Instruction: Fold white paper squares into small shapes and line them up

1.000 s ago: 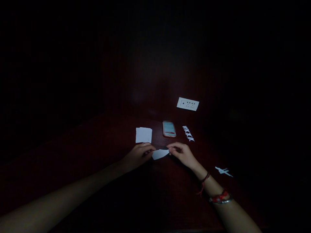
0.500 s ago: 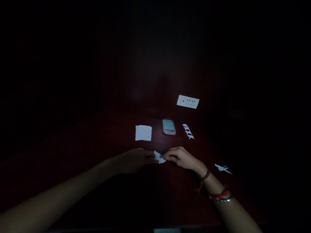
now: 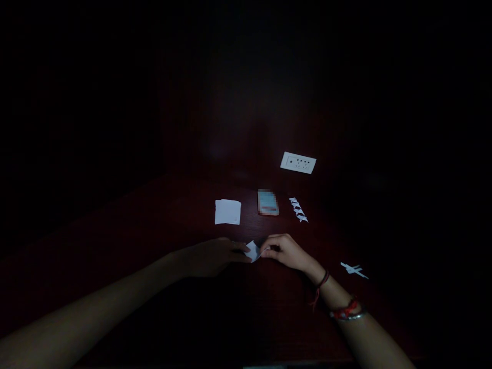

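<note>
Both hands meet at the middle of a dark reddish table (image 3: pixel 161 241) in dim light. Between them lies a small folded piece of white paper (image 3: pixel 252 250). My left hand (image 3: pixel 213 256) rests fingers-down on its left edge, pressing it. My right hand (image 3: pixel 286 251) pinches the paper's right edge with curled fingers. Red thread bands and a metal bangle circle the right wrist. Most of the paper is hidden between the fingertips.
Beyond the hands lie a stack of white square sheets (image 3: pixel 228 212), a phone (image 3: pixel 268 202) and a row of small folded white paper shapes (image 3: pixel 298 209). A white socket plate (image 3: pixel 298 162) sits on the back wall. White paper strips (image 3: pixel 354 269) lie at right.
The paper was a wider flat piece held between both hands; now it is folded smaller and pressed to the table. Both hands have drawn slightly nearer to me and closer together.
</note>
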Demonstrator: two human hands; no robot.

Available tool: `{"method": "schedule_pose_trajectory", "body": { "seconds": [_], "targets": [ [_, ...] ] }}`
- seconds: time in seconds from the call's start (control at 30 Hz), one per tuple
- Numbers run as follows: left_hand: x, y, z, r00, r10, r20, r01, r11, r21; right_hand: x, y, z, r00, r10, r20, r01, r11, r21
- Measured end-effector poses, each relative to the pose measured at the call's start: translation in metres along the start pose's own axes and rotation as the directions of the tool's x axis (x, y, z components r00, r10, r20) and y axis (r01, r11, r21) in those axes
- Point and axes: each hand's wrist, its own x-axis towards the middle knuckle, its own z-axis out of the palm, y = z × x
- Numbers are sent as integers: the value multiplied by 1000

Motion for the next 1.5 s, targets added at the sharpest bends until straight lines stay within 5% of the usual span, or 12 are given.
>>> {"method": "schedule_pose_trajectory", "body": {
  "seconds": [0.17,0.47,0.87,1.5],
  "targets": [
    [0,-2,-2,999,6,37,-5,999,-36,3,10,10,978,201,-56,-192,971,140],
    [5,3,1,994,-41,98,46,997,-54,8,11,18,915,344,-211,-317,936,154],
    [9,10,10,983,-154,100,162,983,-84,7,15,21,902,359,-239,-348,933,89],
    [13,12,16,981,-152,124,150,988,24,9,15,23,914,316,-254,-324,946,12]
  ]
}}
